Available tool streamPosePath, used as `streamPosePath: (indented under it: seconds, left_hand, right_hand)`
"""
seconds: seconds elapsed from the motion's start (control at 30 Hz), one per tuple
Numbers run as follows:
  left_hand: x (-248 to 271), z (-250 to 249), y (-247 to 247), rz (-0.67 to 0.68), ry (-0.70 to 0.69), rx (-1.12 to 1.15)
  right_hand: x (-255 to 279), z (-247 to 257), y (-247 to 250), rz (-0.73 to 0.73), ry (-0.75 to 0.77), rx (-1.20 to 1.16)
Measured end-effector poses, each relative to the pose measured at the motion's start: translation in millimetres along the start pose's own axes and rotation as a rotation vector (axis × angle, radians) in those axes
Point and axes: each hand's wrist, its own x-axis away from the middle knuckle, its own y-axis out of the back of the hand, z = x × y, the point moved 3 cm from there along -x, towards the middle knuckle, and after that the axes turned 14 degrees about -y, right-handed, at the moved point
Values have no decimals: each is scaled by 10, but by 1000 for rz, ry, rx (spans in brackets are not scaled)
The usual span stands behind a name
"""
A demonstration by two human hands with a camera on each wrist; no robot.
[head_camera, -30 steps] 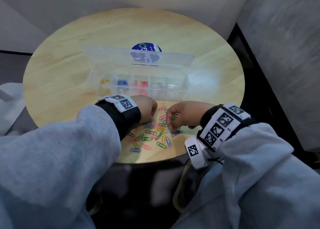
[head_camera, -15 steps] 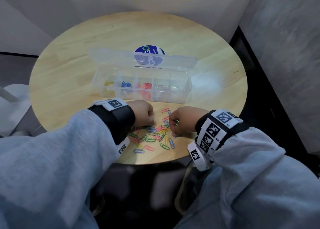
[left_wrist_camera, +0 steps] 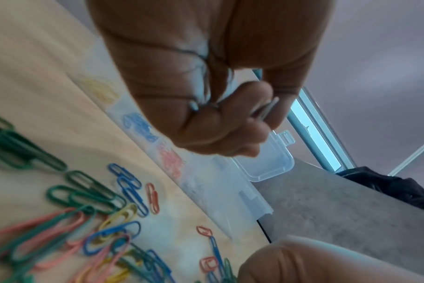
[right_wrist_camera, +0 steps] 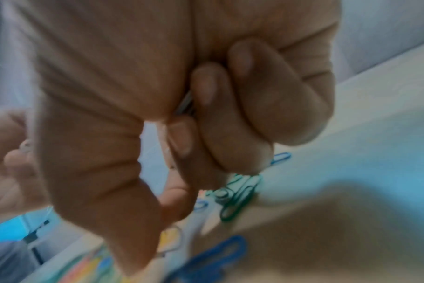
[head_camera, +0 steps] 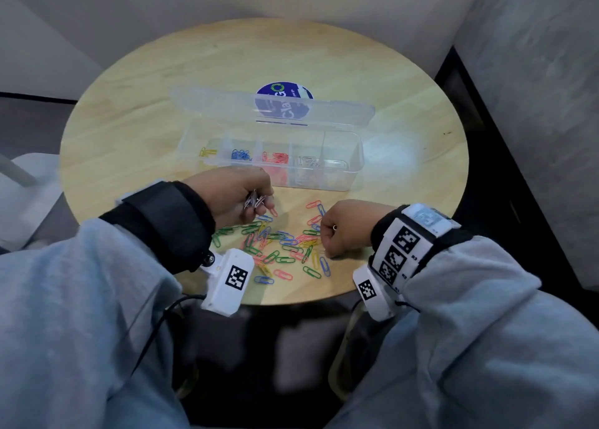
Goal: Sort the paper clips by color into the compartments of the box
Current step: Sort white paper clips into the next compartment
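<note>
A clear box [head_camera: 353,172] stands open mid-table, with yellow [head_camera: 207,152], blue [head_camera: 241,155], red [head_camera: 279,158] and silver clips [head_camera: 308,161] in separate compartments. Loose clips [head_camera: 278,244] of mixed colors lie in a pile at the table's near edge. My left hand [head_camera: 256,202] hovers just above the pile's left end, in front of the box, and pinches a small bunch of silver clips [left_wrist_camera: 266,109]. My right hand [head_camera: 327,234] rests at the pile's right end with its fingers curled, and a bit of silver clip [right_wrist_camera: 184,104] shows inside the fist.
The box's clear lid [head_camera: 227,99] lies open behind it, over a round blue sticker [head_camera: 285,99]. The round wooden table [head_camera: 129,121] ends close below the pile. A dark gap [head_camera: 486,169] runs along the right, and a white object [head_camera: 29,185] stands at the left.
My left hand has lifted off the pile and turned, so the silver clips between its fingers now show. My right hand stays curled at the pile's right end.
</note>
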Motion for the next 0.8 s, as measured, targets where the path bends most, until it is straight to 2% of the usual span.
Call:
streamPosePath:
  seconds: [0.07, 0.2, 0.27, 0.5, 0.67, 0.8]
  left_hand:
    - [5, 15, 17, -19, 15, 49]
    - [-4, 22, 17, -40, 11, 105]
    - [-2, 9, 0, -44, 15, 135]
    - [-3, -33, -29, -16, 36, 302]
    - [-16, -77, 13, -22, -9, 351]
    - [-35, -95, 41, -70, -47, 340]
  right_hand:
    - [3, -55, 64, 23, -41, -137]
    - [-20, -126, 174, 175, -55, -741]
    - [-16, -110, 180, 209, -52, -928]
    - [-29, -53, 194, 260, -37, -1166]
    - [31, 17, 251, 340, -8, -1292]
    - [49, 55, 359, 381, 25, -1668]
